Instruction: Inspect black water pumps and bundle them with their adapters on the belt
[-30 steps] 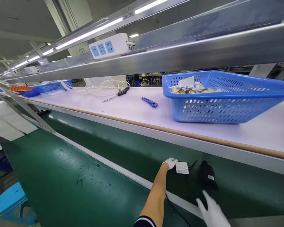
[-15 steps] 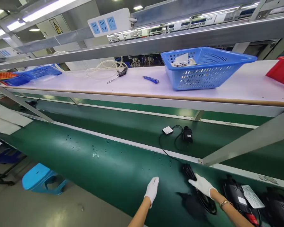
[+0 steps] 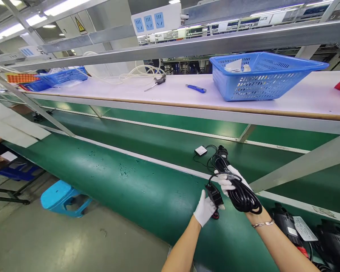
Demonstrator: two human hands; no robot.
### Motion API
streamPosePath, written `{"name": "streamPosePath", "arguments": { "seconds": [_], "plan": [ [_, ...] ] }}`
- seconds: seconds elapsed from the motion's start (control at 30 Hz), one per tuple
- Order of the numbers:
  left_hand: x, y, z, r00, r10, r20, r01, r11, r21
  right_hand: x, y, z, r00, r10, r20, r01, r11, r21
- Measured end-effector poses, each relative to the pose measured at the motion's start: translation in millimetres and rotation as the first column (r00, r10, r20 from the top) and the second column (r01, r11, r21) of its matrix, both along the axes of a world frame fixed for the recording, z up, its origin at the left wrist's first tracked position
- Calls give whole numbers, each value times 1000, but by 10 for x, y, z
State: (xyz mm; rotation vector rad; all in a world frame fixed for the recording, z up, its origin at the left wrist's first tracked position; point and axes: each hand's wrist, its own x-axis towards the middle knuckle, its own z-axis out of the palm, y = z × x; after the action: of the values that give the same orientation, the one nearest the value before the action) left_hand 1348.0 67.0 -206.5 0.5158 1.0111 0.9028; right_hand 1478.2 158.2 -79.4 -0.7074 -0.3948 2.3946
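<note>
My left hand (image 3: 204, 208), in a white glove, is closed on a small black boxy device (image 3: 214, 194) above the green belt. A dark red part (image 3: 215, 215) shows under that device. My right hand (image 3: 226, 182), gloved too, grips a thick coil of black cable (image 3: 245, 197) bound at its middle. Beyond the coil, a black cylindrical part (image 3: 222, 152) sits at the far strip of the belt. Thin cord runs near it to a small flat box with a white label (image 3: 201, 151). Part of the right fingers is hidden by the cable.
Black machines (image 3: 285, 223) with a white label sheet (image 3: 305, 228) lie at the right. A slanted metal post (image 3: 294, 160) stands beside my right arm. The shelf (image 3: 175, 85) above carries a blue basket (image 3: 268, 81), a blue cutter (image 3: 196, 88) and a screwdriver-like tool (image 3: 155, 82).
My right hand has lifted the coiled cable off the belt and moved it up and away. My left hand, empty before, has moved right and taken hold of the black boxy device.
</note>
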Motion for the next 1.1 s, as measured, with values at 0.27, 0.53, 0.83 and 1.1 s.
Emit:
{"name": "streamPosePath", "arguments": {
  "seconds": [0.27, 0.53, 0.83, 1.1],
  "plan": [
    [-941, -305, 641, 997, 40, 60, -50, 984, 170, 255, 229, 59, 999, -8, 37, 10, 998, -68],
    [-1577, -536, 1756, 967, 121, -224, -50, 952, 301, 196, 206, -99, 970, -33, 243, 50, 997, -64],
    [-1741, -688, 1961, 159, 704, -692, 459, 568, 683, -54, 349, -67, 977, -177, 116, 189, 977, -103],
    [-2014, -851, 1960, -102, 962, -252, 880, 206, 428, -332, 463, 48, 982, -175, 73, 185, 969, -162]
  ]
}}
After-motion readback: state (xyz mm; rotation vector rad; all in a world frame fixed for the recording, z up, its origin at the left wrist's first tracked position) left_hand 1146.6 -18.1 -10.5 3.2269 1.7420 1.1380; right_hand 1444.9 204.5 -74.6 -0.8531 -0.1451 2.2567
